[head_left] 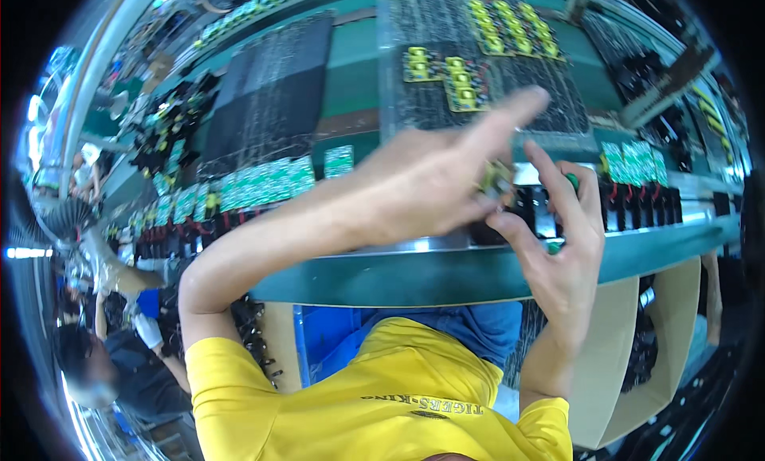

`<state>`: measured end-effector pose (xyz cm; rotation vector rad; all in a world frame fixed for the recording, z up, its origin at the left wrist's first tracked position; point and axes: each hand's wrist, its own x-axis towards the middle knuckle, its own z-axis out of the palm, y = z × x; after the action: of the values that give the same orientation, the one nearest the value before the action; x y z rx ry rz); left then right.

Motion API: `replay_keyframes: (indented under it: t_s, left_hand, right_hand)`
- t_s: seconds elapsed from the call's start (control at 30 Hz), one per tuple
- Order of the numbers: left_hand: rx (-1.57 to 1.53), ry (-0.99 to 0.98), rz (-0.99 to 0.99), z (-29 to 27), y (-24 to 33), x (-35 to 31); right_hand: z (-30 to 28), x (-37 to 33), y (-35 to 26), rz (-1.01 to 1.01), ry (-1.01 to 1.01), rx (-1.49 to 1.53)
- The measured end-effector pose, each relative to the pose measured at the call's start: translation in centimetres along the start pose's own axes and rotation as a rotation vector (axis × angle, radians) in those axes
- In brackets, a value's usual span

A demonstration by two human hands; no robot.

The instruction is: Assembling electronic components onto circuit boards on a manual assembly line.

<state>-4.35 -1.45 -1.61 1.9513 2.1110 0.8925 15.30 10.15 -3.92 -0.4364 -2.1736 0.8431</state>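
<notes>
My left hand [438,178] reaches across from the left, blurred by motion, with its index finger stretched out. Its thumb and lower fingers close on a small circuit board [496,178] with yellow parts. Facing it, my right hand [567,230] curls thumb and fingers around a black casing [523,206] above the bench edge. Green bits show at two of the right fingers. Beyond the hands, several yellow-topped circuit boards [462,86] lie on a dark mat [550,110]. Where the hands meet, the contact is partly hidden.
Green boards [267,182] and black casings with red wires [637,206] line the bench ledge [382,278]. Another dark mat [267,86] lies left. A metal post [669,86] stands far right. Below are an open carton [613,357] and a blue bin [327,337]. A co-worker [119,373] is at left.
</notes>
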Motion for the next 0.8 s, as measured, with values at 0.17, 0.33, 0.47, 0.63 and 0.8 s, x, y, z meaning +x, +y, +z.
replay_keyframes:
  t_s: [0.17, 0.33, 0.47, 0.63, 0.8]
  left_hand:
    - [-0.102, 0.060, 0.181, -0.1, 2.0, -2.3]
    - [-0.382, -0.073, 0.073, -1.0, 4.3, -3.5]
    - [-0.536, -0.042, 0.033, 0.2, 5.2, -3.2]
    - [-0.278, 0.489, 0.298, 2.8, 6.6, -2.2]
    - [-0.568, 0.261, -0.044, 0.7, 5.7, -2.3]
  right_hand:
    - [-0.3, -0.9, 0.2, -0.159, -0.040, 0.159]
    - [-1.3, -1.6, 1.2, -0.257, -0.011, 0.206]
    - [-0.5, -2.2, 2.7, -0.042, 0.097, 0.699]
    - [-0.3, -2.8, 3.2, 0.180, 0.123, 1.206]
    - [-0.5, -1.9, 1.5, 0.099, 0.090, 0.719]
